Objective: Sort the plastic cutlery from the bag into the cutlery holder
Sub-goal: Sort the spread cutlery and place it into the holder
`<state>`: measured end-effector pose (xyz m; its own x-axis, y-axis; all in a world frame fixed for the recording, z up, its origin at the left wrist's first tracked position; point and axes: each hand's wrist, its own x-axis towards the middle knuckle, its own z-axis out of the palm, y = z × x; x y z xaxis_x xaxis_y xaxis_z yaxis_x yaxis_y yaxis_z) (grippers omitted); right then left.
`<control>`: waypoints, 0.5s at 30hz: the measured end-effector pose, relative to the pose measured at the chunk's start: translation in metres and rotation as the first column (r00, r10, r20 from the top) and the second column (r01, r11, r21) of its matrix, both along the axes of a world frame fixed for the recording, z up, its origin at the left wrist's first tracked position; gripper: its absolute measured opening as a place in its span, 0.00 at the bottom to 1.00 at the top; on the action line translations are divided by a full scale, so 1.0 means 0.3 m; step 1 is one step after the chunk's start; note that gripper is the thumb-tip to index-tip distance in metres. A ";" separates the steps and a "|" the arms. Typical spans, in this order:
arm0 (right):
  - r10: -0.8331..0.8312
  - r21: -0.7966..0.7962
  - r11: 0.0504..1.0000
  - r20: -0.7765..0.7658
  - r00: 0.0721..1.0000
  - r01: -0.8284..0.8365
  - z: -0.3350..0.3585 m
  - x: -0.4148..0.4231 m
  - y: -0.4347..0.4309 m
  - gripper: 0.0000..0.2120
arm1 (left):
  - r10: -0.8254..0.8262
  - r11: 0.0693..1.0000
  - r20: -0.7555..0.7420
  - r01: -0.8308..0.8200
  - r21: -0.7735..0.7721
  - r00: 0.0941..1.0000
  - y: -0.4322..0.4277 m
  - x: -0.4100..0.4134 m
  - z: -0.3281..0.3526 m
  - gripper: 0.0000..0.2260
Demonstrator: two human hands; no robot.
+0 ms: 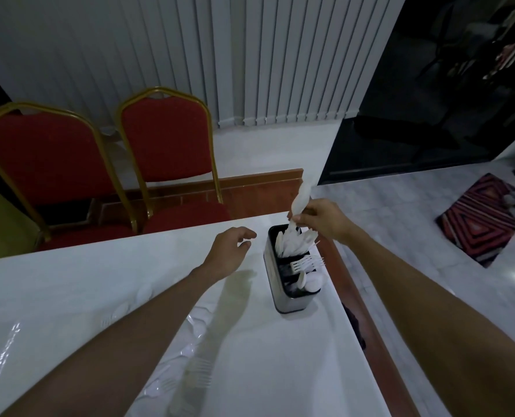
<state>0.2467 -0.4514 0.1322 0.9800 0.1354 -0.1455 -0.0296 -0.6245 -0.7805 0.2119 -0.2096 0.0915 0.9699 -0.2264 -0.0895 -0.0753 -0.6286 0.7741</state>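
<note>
A: Fingers (pixel 302 219) of the right hand (pixel 325 222), pinching?
B: Yep. Thumb + fingertips pinch a white plastic piece (pixel 300 200) at its lower end. It stands upright and is blurred, so can't tell knife or spoon. Its lower tip is just over the far compt of the cutlery holder (pixel 272 275).
A: Left hand (pixel 232 246)?
B: Fingers loosely curled, holding nothing. It hovers over the table (pixel 69 281) just left of the holder, not touching it.
A: Holder itself?
B: Tall, rectangular, greyish sides, dark inside, 3 compts in a row. Far one: knives (pixel 292 245), packed, blades up. Middle: forks (pixel 305 264), tines leaning right. Near one: spoons (pixel 310 282), bowls up. It stands upright nr the table's right edge, at the far end.
A: Bag?
B: Clear bag (pixel 197 325), flat on the white table, partly under the left forearm. More white cutlery in/around it, e.g. loose forks (pixel 200 376) nr the bottom. Can't tell which lie inside.
A: Anything in the way?
B: The left forearm crosses the bag and hides part of it. The packed knives stand right under the held piece.
A: Around?
B: Red chairs (pixel 165 136) w/ gold frames past the table's far edge, grey vertical blinds (pixel 280 55) behind, and a striped red-black rug (pixel 485 224) on the tiled floor at right.
</note>
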 end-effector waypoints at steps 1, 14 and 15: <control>0.059 -0.086 0.994 -0.017 0.998 -0.060 -0.011 0.009 -0.005 0.07 | 0.003 1.000 -0.006 -0.002 0.008 1.000 -0.008 0.002 -0.010 0.11; 0.238 -0.177 0.953 -0.063 0.969 -0.246 0.036 0.099 -0.004 0.08 | -0.023 1.000 -0.056 0.023 -0.005 0.998 -0.055 0.004 -0.046 0.13; 0.253 -0.248 0.932 -0.074 0.965 -0.264 0.017 0.094 0.004 0.09 | -0.025 1.000 -0.061 0.025 -0.007 0.998 -0.055 0.002 -0.049 0.13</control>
